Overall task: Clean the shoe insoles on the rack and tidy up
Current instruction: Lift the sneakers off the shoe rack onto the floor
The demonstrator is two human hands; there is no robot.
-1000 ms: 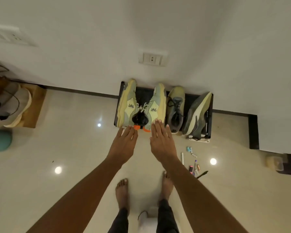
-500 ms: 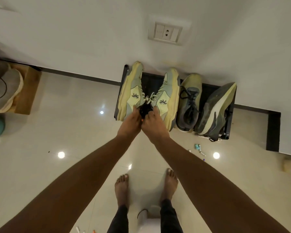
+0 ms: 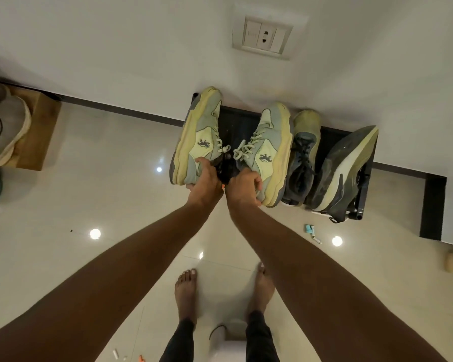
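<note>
**Now gripping both sneakers at the heel**

Left hand point(image 3: 203, 182) curled round the heel end of the left sneaker point(image 3: 198, 135), thumb over the collar, fingers wrapped under the sole. Right hand point(image 3: 243, 188) clamped likewise on the heel of the right sneaker point(image 3: 268, 152), fingers tucked round the back edge. Between the two hands, dark shoe openings and a glimpse of orange, too hidden to name. Insoles not visible; presumably inside the shoes, so cannot tell how they sit.

Both sneakers resting on the black rack point(image 3: 237, 121), toes pointing away from the hands toward the wall. Just right of the right hand, a dark laced shoe point(image 3: 302, 158), and beyond it another dark shoe point(image 3: 347, 168) tipped on its side, sole showing. Small bits of litter point(image 3: 311, 231) on the floor, near the right forearm.

Handling, as a judgement: chunky foam soles, likely light for their bulk and stiff enough to lift by the heel without folding. Padded collar soft, so a firm pinch needed there. Loose laces liable to snag on the neighbouring shoe. Insoles probably thin and floppy; best taken at the heel edge and peeled forward rather than yanked.
</note>
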